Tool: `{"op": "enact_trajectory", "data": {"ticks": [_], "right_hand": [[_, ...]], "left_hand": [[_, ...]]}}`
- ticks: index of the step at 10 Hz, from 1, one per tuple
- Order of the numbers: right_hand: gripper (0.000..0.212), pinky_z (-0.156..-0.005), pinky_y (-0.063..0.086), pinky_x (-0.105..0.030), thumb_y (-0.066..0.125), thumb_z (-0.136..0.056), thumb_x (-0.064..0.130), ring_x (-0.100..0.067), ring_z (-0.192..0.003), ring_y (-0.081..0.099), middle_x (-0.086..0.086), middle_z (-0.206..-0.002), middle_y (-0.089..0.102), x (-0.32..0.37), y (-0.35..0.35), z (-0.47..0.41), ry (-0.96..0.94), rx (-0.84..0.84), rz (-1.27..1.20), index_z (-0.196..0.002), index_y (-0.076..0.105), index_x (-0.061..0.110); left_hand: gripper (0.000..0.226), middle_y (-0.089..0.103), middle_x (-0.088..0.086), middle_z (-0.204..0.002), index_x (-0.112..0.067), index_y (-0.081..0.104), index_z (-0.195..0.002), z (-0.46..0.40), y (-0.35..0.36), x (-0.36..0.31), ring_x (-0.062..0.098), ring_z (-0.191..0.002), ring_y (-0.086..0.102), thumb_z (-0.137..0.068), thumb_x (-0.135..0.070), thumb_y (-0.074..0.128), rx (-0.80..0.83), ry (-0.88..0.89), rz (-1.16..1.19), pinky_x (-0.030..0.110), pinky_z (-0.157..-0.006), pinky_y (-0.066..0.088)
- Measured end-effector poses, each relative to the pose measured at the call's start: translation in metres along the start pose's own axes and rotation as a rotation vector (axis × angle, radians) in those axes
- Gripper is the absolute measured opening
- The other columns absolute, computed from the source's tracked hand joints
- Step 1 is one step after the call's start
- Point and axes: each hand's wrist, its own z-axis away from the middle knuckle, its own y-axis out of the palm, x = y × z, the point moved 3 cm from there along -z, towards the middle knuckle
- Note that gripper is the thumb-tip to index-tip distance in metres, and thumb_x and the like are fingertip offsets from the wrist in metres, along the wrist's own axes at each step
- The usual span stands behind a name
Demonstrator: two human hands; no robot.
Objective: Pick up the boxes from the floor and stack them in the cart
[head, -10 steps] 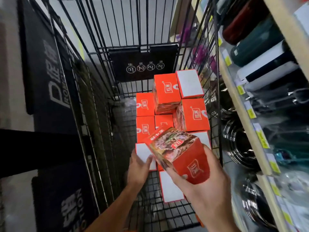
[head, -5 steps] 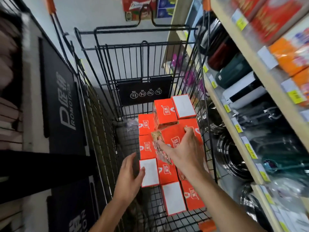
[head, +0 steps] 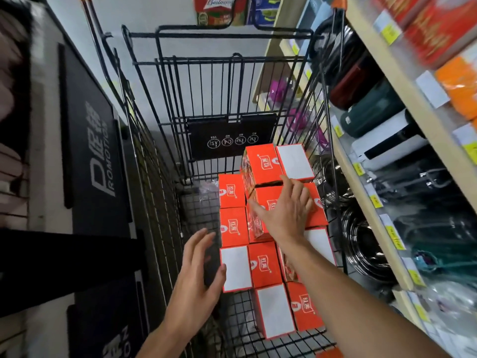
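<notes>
Head view | right hand (head: 285,215) spread flat on upper orange box (head: 268,202) stacked in cart (head: 222,63) | left hand (head: 198,275) spread, empty | probably light, stiff carton; take by opposite side faces

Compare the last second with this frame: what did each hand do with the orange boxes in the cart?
The right hand carried one orange cardboard box forward from near the body and set it on the second layer in the black wire cart; its fingers now lie spread on top, apparently releasing. The left hand drew back slightly, open beside the white-topped box. The other stacked boxes stayed put.
</notes>
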Motion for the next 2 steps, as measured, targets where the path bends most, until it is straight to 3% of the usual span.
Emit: {"op": "enact_trajectory", "data": {"ticks": [1, 2], "right_hand": [[0.102, -0.097, 0.040, -0.043, 0.055, -0.067, 0.090, -0.024, -0.118, 0.046, -0.002, -0.134, 0.051, 0.001, -0.005, 0.001, -0.028, 0.034, -0.004, -0.139, 0.046, 0.018], [0.093, -0.105, 0.040, -0.045, 0.053, -0.078, 0.084, -0.023, -0.127, 0.043, 0.000, -0.141, 0.049, -0.001, -0.018, 0.011, -0.108, 0.050, -0.083, -0.145, 0.043, 0.020]], "left_hand": [[0.057, 0.030, -0.023, -0.150, -0.029, 0.037, -0.147, -0.001, -0.008, -0.007, 0.006, -0.137, 0.041, -0.095, -0.029, 0.062, -0.009, -0.002, -0.011, 0.032, -0.109, 0.045], [0.056, 0.035, -0.037, -0.140, -0.044, 0.033, -0.143, -0.007, -0.017, -0.025, -0.002, -0.132, 0.044, -0.095, -0.034, 0.061, -0.015, -0.010, 0.030, 0.028, -0.107, 0.044]]}}
